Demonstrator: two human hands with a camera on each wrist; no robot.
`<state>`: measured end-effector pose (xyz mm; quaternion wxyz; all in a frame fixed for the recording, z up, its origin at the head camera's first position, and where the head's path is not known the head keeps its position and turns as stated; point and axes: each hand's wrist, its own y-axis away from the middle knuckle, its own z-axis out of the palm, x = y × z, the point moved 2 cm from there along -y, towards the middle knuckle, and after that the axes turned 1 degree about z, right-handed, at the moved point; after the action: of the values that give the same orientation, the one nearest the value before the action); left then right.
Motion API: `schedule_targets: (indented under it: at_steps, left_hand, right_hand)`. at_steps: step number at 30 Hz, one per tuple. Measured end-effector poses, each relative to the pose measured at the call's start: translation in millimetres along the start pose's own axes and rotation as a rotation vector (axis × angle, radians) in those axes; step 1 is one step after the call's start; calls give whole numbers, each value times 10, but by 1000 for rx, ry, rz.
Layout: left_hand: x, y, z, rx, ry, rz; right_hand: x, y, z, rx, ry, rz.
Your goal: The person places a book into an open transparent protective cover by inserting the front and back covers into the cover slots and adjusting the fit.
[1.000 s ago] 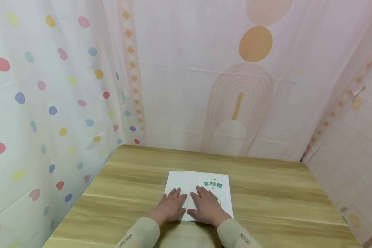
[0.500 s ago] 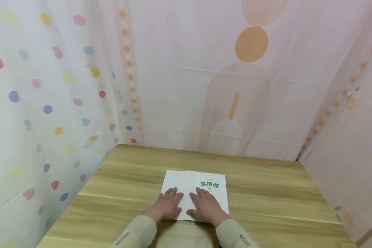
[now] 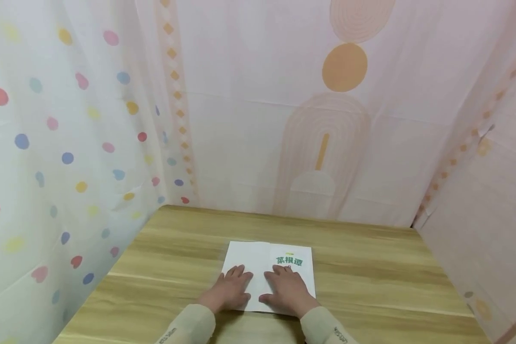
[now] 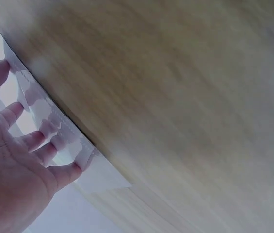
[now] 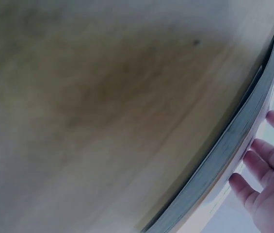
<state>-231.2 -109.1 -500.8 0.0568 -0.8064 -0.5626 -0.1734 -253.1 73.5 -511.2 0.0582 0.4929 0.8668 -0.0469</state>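
Observation:
An open book [image 3: 258, 253] lies on the table, its left page blank white and its right page printed with green Chinese characters [image 3: 289, 261]. My left hand [image 3: 231, 289] rests on the left page with its fingers spread. On the right page rests my right hand [image 3: 287, 290], its fingertips just below the green title. The two thumbs point toward each other across the middle of the book. In the left wrist view, the fingertips [image 4: 71, 172] touch the glossy white page. The right wrist view shows the thick page edge [image 5: 214, 165] beside my right fingers.
The wood-grain table [image 3: 370, 277] extends around the book. A polka-dot curtain [image 3: 69, 191] hangs on the left, and a pale pink curtain [image 3: 241, 143] with arch and circle patterns hangs behind the table's far edge. Another pale curtain [image 3: 499, 215] closes the right side.
My right hand has slid a little to the right over its page and now covers the small drawing below the title. My left hand stays on the left page. The head view has shifted slightly.

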Motion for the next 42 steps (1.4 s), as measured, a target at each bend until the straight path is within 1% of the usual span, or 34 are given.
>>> schedule_targets:
  at_steps: [4,6,8,11,13,15,18,20,22,26,29,32,35,42]
  left_hand:
    - [5,-23,-2,10,-9,-30]
    - [23,-33,-21,13,-43,-42]
    - [48,-51,-37,31,-87,-40]
    - [113,-72,-64,85,-149,-10]
    - [159,-81,-72,117,-165,7]
    - [214,-82,-76,142,-175,31]
    - [310,-87,-73,167,-180,79]
    - [380,-93,-58,177,-184,112]
    - [449,-98,-40,187,-188,143]
    - [559,-106,35,190,-228,193]
    - [628,-117,99,181,-257,232]
    - [684,-132,155,170,-262,265]
    - [717,-142,209,154,-282,284]
    - [751,-123,280,129,-371,297]
  right_hand:
    - [96,55,-46,28,-19,11]
    - [148,91,-81,43,-38,20]
    - [211,129,-123,56,-58,32]
    - [330,182,-200,82,-65,48]
    - [409,215,-247,96,-44,55]
    - [490,247,-293,97,-27,80]
    - [624,289,-342,78,-10,160]
    - [712,316,-370,61,-26,229]
    - [783,344,-398,65,-41,275]
    - [845,404,-437,89,-94,321]
    - [849,436,-446,104,-120,336]
    - [839,451,-450,125,-124,335]
    - [823,451,-455,150,-127,316]
    - [800,452,-442,160,-157,309]
